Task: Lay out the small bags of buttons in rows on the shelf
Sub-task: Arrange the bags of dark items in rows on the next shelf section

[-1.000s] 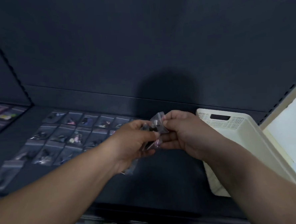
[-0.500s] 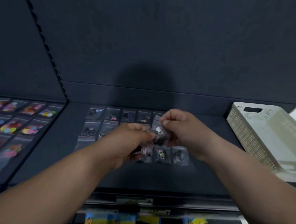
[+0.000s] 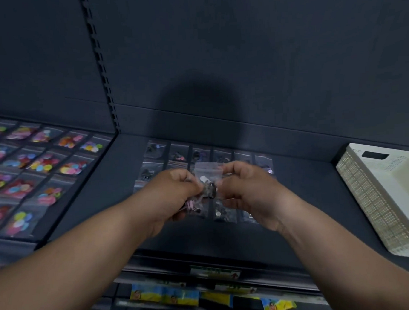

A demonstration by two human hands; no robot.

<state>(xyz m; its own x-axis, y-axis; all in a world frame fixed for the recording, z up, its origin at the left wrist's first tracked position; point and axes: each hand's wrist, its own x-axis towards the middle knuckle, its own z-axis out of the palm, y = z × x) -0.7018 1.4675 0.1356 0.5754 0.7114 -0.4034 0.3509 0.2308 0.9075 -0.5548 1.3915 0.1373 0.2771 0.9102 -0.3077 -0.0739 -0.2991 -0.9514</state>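
Head view: left hand (image 3: 174, 192) and right hand (image 3: 245, 188) both pinching a crinkly clear bag (image 3: 208, 176)

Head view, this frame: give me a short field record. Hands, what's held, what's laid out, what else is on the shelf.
left hand: grip closed on a bunch of small button bags, pink buttons showing below the fingers
right hand: pinching one clear bag by its right edge
held bag: above the shelf, not yet laid down
laid-out bags: rows of dark-button bags on the dark shelf, partly hidden by the hands
left bay: rows of colourful button bags
white basket: right end of shelf, contents not visible
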